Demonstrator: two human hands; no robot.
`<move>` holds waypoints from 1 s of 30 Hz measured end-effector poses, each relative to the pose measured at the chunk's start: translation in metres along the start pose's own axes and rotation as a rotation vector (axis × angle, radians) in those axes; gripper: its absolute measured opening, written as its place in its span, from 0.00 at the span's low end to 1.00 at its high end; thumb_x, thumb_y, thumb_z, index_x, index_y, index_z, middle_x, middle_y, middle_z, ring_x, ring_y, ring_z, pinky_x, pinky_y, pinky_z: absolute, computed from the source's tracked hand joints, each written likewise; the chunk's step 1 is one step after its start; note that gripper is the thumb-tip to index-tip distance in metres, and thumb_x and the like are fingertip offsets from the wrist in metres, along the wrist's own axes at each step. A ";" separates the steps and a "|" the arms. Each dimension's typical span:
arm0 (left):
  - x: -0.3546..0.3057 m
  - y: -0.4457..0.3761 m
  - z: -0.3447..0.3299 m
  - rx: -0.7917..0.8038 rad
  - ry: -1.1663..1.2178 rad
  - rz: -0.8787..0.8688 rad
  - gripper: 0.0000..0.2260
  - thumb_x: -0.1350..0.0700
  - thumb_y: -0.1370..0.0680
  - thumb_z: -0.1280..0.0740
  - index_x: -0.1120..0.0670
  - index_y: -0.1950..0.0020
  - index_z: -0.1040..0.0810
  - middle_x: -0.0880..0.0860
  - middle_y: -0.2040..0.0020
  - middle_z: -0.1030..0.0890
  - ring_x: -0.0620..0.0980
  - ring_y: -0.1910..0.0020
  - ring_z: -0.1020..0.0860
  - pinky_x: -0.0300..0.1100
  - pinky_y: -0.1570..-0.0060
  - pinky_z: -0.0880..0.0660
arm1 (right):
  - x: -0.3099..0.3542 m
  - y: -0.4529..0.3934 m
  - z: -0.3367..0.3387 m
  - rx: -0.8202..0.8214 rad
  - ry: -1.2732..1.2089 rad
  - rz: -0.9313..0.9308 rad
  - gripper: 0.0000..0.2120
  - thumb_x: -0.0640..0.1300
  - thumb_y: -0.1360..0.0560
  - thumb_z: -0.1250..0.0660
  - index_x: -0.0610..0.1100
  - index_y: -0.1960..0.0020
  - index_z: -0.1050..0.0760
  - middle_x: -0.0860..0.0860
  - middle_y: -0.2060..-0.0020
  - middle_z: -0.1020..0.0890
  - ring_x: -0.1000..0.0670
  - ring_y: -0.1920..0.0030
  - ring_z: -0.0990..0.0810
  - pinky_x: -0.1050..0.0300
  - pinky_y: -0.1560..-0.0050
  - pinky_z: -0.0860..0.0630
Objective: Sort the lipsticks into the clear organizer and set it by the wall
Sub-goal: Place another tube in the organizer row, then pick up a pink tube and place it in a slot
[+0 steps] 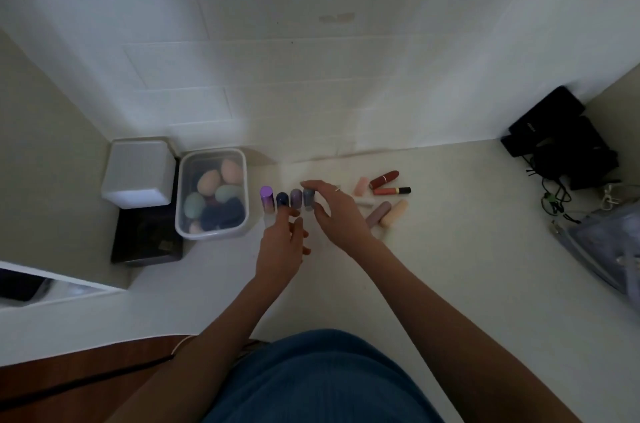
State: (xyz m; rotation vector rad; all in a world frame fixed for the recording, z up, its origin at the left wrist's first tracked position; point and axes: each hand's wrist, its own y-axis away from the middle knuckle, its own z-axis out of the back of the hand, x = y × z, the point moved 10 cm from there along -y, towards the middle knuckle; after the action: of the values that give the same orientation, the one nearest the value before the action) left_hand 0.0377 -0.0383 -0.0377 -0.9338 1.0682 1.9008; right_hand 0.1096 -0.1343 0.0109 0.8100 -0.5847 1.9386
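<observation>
Three lipsticks stand upright in a row on the pale counter: a purple-capped one [267, 199], a dark blue one [282, 199] and a mauve one [296, 198]. The clear organizer that holds them is barely visible. My right hand [332, 211] pinches a grey-blue lipstick [309, 197] at the row's right end. My left hand [284, 246] hovers just in front of the row, fingers apart, index tip by the dark blue one. Loose lipsticks lie to the right: a red one [383, 179], a coral and black one [392, 190], a mauve one [378, 214], a peach one [393, 213].
A clear tub [212, 232] of makeup sponges stands left of the row, with a white box [138, 173] on a black case [145, 242] beyond it. The tiled wall [311, 76] rises behind. Black gear and cables [561, 142] sit at the right.
</observation>
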 end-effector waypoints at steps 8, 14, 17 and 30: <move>-0.018 -0.001 -0.025 0.056 -0.298 -0.190 0.09 0.54 0.21 0.39 0.52 0.42 0.29 0.52 0.54 0.21 0.53 0.61 0.19 0.51 0.55 0.20 | -0.109 0.059 0.098 -0.489 -0.021 -0.441 0.15 0.45 0.25 0.35 0.48 0.39 0.30 0.45 0.46 0.20 0.51 0.45 0.22 0.59 0.48 0.28; -0.026 0.004 -0.046 0.119 -0.386 -0.267 0.09 0.53 0.22 0.37 0.50 0.43 0.29 0.48 0.57 0.22 0.51 0.61 0.20 0.51 0.57 0.21 | -0.152 0.059 0.075 -0.280 0.396 -0.589 0.34 0.62 0.34 0.39 0.47 0.32 0.33 0.49 0.33 0.27 0.45 0.27 0.37 0.37 0.30 0.41; -0.024 0.003 -0.049 0.135 -0.413 -0.279 0.09 0.54 0.22 0.38 0.49 0.42 0.30 0.49 0.55 0.20 0.51 0.61 0.20 0.49 0.56 0.22 | -0.158 0.048 0.064 -0.224 0.476 -0.557 0.33 0.63 0.35 0.47 0.50 0.34 0.32 0.52 0.29 0.31 0.46 0.24 0.45 0.31 0.29 0.53; -0.028 0.004 -0.062 0.207 -0.155 -0.264 0.06 0.54 0.21 0.38 0.50 0.45 0.26 0.47 0.60 0.21 0.45 0.70 0.20 0.37 0.70 0.22 | -0.109 0.055 0.076 -0.308 0.455 -0.314 0.40 0.71 0.41 0.34 0.47 0.37 0.33 0.49 0.34 0.28 0.45 0.27 0.38 0.35 0.28 0.50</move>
State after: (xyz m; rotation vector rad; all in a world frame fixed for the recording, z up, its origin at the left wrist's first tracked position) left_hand 0.0604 -0.1021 -0.0362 -0.7566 0.9758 1.5857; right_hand 0.1229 -0.2734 -0.0224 0.2331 -0.4319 1.6162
